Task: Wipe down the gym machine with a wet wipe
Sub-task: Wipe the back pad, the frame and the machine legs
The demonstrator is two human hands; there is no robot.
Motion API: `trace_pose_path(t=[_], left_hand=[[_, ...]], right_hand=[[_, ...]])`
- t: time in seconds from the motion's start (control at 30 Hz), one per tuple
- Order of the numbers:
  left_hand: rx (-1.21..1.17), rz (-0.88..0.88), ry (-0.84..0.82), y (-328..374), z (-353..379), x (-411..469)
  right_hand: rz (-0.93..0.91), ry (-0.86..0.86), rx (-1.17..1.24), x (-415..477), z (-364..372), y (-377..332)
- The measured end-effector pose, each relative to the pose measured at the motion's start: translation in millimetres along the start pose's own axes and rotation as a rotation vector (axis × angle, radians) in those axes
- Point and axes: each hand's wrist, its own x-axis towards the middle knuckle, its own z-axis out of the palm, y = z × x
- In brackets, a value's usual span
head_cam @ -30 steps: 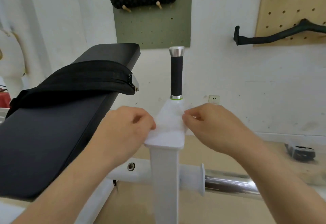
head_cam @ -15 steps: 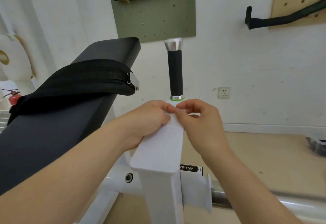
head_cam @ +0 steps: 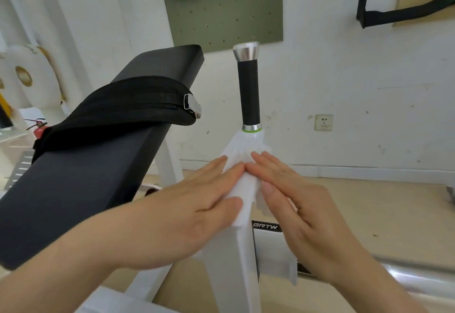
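A white wet wipe (head_cam: 242, 162) lies draped over the top of the gym machine's white square post (head_cam: 234, 258), just below the black handle grip (head_cam: 249, 91) with its chrome cap. My left hand (head_cam: 197, 204) lies flat on the wipe's left side with straight fingers. My right hand (head_cam: 293, 199) presses the right side the same way, its fingertips meeting those of the left hand on top of the wipe. The wipe's lower part is hidden between my hands.
A black padded bench (head_cam: 103, 165) with a black belt (head_cam: 128, 108) laid over it stands to the left. A chrome bar (head_cam: 406, 275) sticks out at the lower right. The wall behind carries a green pegboard (head_cam: 221, 12), a black bar attachment (head_cam: 398, 12) and a socket (head_cam: 323, 122).
Both hands went from pinching the wipe with curled fingers to lying flat on it with straight fingers. The wipe now covers more of the post's top. The camera has come closer.
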Motion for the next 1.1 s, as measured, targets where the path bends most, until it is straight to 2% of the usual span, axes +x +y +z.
trace_pose_path(t=[0.07, 0.13, 0.2, 0.27, 0.37, 0.5, 0.6, 0.67, 0.73, 0.83, 0.9, 0.93, 1.03, 1.1], left_hand=[[-0.060, -0.076, -0.003, 3.0, -5.6, 0.4], [-0.121, -0.138, 0.051, -1.4, -6.9, 13.5], [-0.217, -0.110, 0.091, -6.2, -0.7, 16.8], [-0.339, -0.132, 0.186, -4.9, 5.4, 11.4], [-0.451, -0.162, 0.346, 2.1, 16.2, -1.4], [-0.431, 0.079, 0.616, 5.1, 52.5, -30.3], [-0.655, 0.163, 0.700, 4.1, 72.6, -52.3], [-0.918, 0.196, 0.703, 6.4, 85.5, -64.8], [-1.072, 0.167, 0.784, 12.4, 98.5, -72.7], [-1.023, -0.023, 0.922, 20.9, 110.2, -71.2], [-0.975, -0.055, 0.902, 18.0, 116.5, -63.8], [-0.937, -0.037, 0.855, 14.4, 118.8, -59.7], [-0.799, 0.074, 0.702, 4.2, 118.9, -46.3], [-0.803, 0.111, 0.728, -1.6, 119.8, -36.7]], right_hand=[[0.026, -0.031, -0.075, 13.5, -0.8, 5.6], [0.136, -0.062, -0.110, 37.4, 1.0, 11.2], [0.266, -0.074, -0.040, 49.2, 1.8, 9.0], [0.274, -0.076, 0.033, 37.3, 1.6, -5.9], [0.148, -0.027, 0.194, -1.2, 6.7, -36.1], [-0.042, 0.127, 0.242, -27.8, 15.1, -49.5], [-0.172, 0.215, 0.164, -41.1, 23.2, -53.5], [-0.267, 0.246, 0.050, -52.3, 30.5, -51.0], [-0.392, 0.313, -0.108, -60.5, 37.3, -41.7], [-0.509, 0.339, -0.234, -66.7, 42.2, -25.3], [-0.436, 0.328, -0.199, -74.7, 47.0, -20.3], [-0.337, 0.327, -0.133, -77.3, 49.9, -23.2], [0.076, 0.352, 0.274, -68.5, 55.8, -35.3], [0.213, 0.376, 0.463, -60.4, 54.3, -33.0]])
